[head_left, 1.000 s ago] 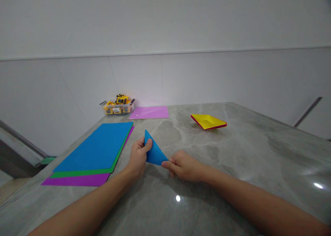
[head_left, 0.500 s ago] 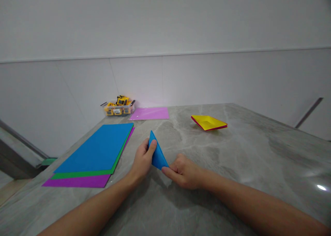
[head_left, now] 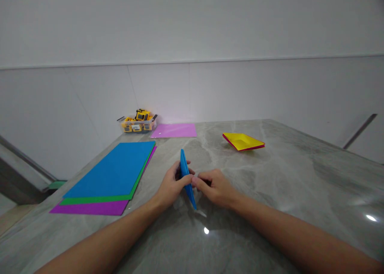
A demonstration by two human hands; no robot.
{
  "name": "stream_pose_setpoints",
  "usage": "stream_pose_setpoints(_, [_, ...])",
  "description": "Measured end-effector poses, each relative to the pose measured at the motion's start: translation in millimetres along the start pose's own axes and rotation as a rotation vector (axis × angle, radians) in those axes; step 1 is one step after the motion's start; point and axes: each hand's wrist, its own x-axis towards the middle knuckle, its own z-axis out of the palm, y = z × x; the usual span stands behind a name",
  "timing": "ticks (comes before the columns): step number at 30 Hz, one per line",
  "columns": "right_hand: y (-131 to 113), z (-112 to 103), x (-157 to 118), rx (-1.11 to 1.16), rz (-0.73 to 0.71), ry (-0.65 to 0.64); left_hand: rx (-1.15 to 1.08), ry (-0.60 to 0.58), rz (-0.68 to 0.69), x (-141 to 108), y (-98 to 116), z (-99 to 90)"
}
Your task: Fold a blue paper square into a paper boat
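A small folded sheet of blue paper [head_left: 191,195] is held up over the table, seen almost edge-on and leaning slightly. My left hand [head_left: 174,183] is closed round it, the thumb on the near side and fingertips showing beyond its far side. The curled fingers of my right hand [head_left: 216,188] pinch at the paper's right side, against my left thumb tip. What exactly lies between the right fingertips is hidden. Farther back on the right rests a folded yellow paper shape [head_left: 242,141] with a red underside.
On the left lies a stack of large sheets, blue [head_left: 112,170] over green [head_left: 96,201] over purple [head_left: 90,209]. A clear bin [head_left: 136,127] of yellow toy vehicles and a pink sheet [head_left: 174,130] are at the back, near the wall. The tabletop [head_left: 270,178] is grey marble.
The blue paper has turned from showing its broad triangular face to nearly edge-on. My right hand has moved up from its lower corner to its middle, beside my left thumb.
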Motion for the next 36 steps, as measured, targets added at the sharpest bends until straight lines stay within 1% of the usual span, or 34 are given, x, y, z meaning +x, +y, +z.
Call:
stream_pose_setpoints(3, [1.1,-3.0,3.0,0.092,0.062,0.096,-0.032,-0.141,0.001,-2.9,0.1,1.2])
stream_pose_setpoints(5, [1.8,-2.9,3.4,0.151,0.077,0.119,-0.007,-0.223,0.044,-4.1,0.0,1.3])
stream_pose_setpoints(7, [2.6,-2.1,2.7,0.18,0.076,0.116,0.014,-0.275,0.079,-4.6,-0.1,0.8])
stream_pose_setpoints(13, [1.7,-1.5,-0.9,0.244,0.059,0.072,0.059,-0.319,0.108,-4.8,-2.0,-1.2])
stream_pose_setpoints(17, [-0.9,-1.3,-1.4,0.205,0.05,0.046,0.059,-0.363,0.14,-3.3,-3.5,-2.0])
stream_pose_setpoints(20, [-2.2,-1.4,-0.2,0.152,0.071,0.073,0.047,-0.39,0.167,-0.9,-5.4,-2.7])
stream_pose_setpoints(25, [-4.0,-2.1,2.2,0.082,0.091,0.154,-0.013,-0.404,0.164,2.5,-7.9,-2.6])
stream_pose_setpoints(31, [-1.2,0.1,3.2,0.105,0.118,0.136,-0.083,-0.465,0.2,5.8,-6.3,-3.9])
stream_pose_setpoints(36, [1.1,0.7,2.8,0.126,0.109,0.12,-0.084,-0.468,0.18,4.7,-3.0,-3.7])
